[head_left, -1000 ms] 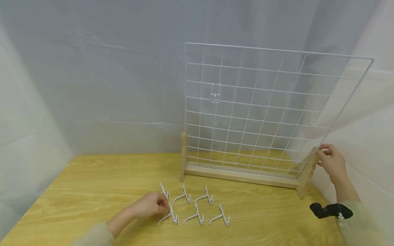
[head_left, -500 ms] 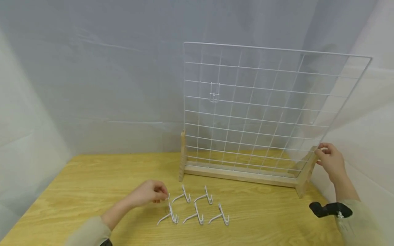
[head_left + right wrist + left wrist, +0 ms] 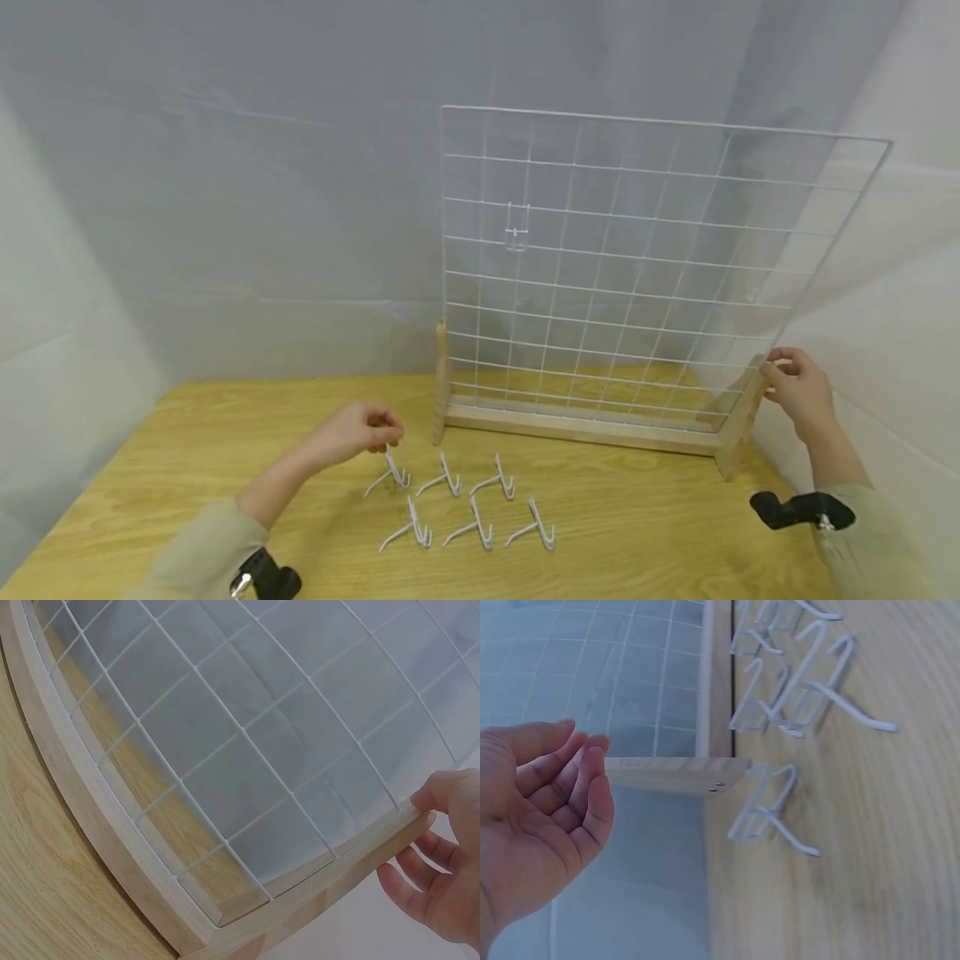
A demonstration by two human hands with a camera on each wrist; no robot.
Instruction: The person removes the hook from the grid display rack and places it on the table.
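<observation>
My left hand (image 3: 356, 435) hovers over the table, its fingers loosely curled round nothing. In the left wrist view the palm of this left hand (image 3: 547, 799) shows bare. Just below its fingertips in the head view stands the back-left white wire hook (image 3: 388, 475). Several similar hooks, such as the front-right one (image 3: 535, 527), form two rows on the table. A white wire grid panel (image 3: 597, 288) stands upright in a wooden stand. My right hand (image 3: 804, 393) pinches the top of the stand's right side post (image 3: 360, 855), thumb on one side and fingers on the other.
One white hook (image 3: 517, 237) hangs on the grid's upper left. The stand's left post (image 3: 441, 379) rises behind the hooks. The wood-grain table (image 3: 285, 425) meets pale sheeting (image 3: 315, 208) at the back and both sides.
My left hand has moved up and away from between the hooks toward the back of the table, uncovering the back-left hook. My right hand stays on the post. The head view has shifted slightly.
</observation>
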